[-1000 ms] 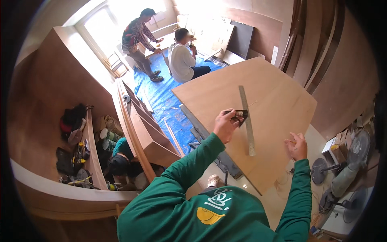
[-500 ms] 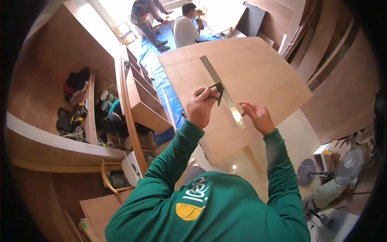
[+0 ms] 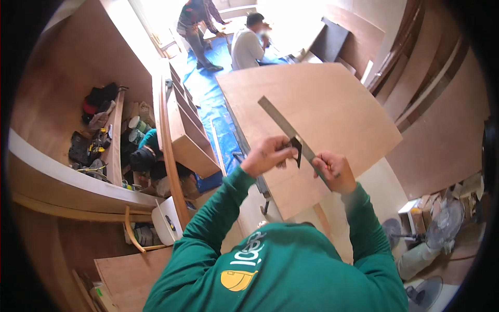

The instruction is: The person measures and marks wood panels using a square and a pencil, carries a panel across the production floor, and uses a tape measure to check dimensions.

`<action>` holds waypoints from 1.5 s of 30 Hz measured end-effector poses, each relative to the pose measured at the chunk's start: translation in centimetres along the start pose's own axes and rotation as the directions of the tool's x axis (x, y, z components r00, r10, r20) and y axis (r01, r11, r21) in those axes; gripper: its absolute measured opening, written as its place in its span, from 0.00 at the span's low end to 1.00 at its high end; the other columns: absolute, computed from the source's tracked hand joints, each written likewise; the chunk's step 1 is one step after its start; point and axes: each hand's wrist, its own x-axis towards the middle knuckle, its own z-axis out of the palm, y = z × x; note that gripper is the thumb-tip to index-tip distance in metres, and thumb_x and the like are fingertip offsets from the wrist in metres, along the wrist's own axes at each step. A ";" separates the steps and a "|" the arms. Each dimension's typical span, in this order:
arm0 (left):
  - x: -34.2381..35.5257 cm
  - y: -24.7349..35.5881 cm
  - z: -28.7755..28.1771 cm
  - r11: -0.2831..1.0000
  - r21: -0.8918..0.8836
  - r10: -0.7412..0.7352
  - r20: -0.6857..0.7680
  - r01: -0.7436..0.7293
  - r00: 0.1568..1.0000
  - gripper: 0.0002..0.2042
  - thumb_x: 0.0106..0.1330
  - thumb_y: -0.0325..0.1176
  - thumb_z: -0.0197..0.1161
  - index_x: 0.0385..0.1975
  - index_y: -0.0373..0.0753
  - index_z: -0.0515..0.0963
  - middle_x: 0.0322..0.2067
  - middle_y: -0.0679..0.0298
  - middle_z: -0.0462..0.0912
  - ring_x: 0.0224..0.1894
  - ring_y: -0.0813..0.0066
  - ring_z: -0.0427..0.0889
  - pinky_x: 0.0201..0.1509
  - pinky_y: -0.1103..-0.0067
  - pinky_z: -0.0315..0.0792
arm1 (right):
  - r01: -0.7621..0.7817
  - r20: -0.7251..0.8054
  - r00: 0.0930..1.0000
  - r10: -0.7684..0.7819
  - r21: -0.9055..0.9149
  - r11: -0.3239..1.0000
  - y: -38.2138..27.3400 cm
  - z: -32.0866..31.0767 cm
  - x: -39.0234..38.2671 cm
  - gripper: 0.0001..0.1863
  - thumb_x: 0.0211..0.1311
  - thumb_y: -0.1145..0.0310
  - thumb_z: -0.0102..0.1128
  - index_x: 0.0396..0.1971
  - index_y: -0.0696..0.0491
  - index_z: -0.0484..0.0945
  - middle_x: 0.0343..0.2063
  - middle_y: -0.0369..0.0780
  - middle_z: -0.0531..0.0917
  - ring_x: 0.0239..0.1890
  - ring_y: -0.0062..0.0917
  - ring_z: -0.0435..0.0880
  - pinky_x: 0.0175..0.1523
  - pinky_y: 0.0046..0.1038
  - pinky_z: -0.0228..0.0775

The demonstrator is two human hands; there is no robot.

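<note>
The left hand (image 3: 266, 156) pinches the black square head (image 3: 297, 147) at the ruler's (image 3: 279, 119) left side; the right hand (image 3: 337, 170) grips the ruler's near end. The ruler slants over the board (image 3: 332, 109), toward its far left corner. Blue tarp (image 3: 209, 110) lies beyond the left edge.
</note>
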 end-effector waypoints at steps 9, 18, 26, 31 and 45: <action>0.3 2.9 5.2 1.000 -0.019 -0.017 -0.145 0.014 0.989 0.09 0.72 0.34 0.64 0.32 0.35 0.78 0.20 0.69 0.77 0.16 0.86 0.73 0.19 0.85 0.67 | -0.031 0.171 0.985 -0.002 0.187 0.982 2.1 -4.9 1.2 0.13 0.74 0.65 0.58 0.32 0.59 0.79 0.16 0.34 0.77 0.21 0.15 0.77 0.28 0.22 0.70; 1.7 4.0 10.6 0.983 -0.143 -0.154 -0.328 0.112 0.932 0.18 0.76 0.44 0.59 0.32 0.34 0.80 0.18 0.69 0.76 0.15 0.86 0.71 0.18 0.85 0.65 | -0.030 0.372 0.924 -0.087 0.298 0.954 7.3 -9.7 2.5 0.14 0.74 0.63 0.57 0.31 0.56 0.80 0.17 0.33 0.78 0.22 0.15 0.75 0.29 0.22 0.67; 2.0 5.3 12.5 0.958 0.011 -0.278 -0.205 0.286 0.939 0.19 0.72 0.49 0.64 0.34 0.35 0.80 0.17 0.67 0.75 0.16 0.84 0.73 0.19 0.83 0.68 | 0.101 0.388 0.902 -0.188 0.233 0.967 8.2 -10.5 3.1 0.16 0.76 0.60 0.55 0.31 0.57 0.80 0.16 0.37 0.79 0.20 0.18 0.79 0.27 0.24 0.70; 3.3 4.7 14.8 0.943 0.129 -0.278 -0.203 0.307 0.939 0.27 0.56 0.51 0.78 0.42 0.33 0.79 0.31 0.59 0.80 0.28 0.74 0.82 0.28 0.78 0.77 | -0.088 0.364 0.931 -0.011 0.255 0.963 9.3 -9.7 3.3 0.16 0.76 0.62 0.54 0.31 0.58 0.79 0.16 0.38 0.79 0.17 0.19 0.79 0.24 0.25 0.71; 3.4 1.7 19.1 0.634 0.721 0.347 -0.589 0.281 0.729 0.11 0.62 0.34 0.64 0.38 0.37 0.71 0.34 0.53 0.79 0.37 0.49 0.83 0.39 0.59 0.78 | -0.469 0.590 0.789 0.172 0.396 0.790 8.0 -11.3 3.8 0.11 0.72 0.66 0.58 0.29 0.54 0.73 0.22 0.28 0.73 0.24 0.15 0.70 0.31 0.21 0.66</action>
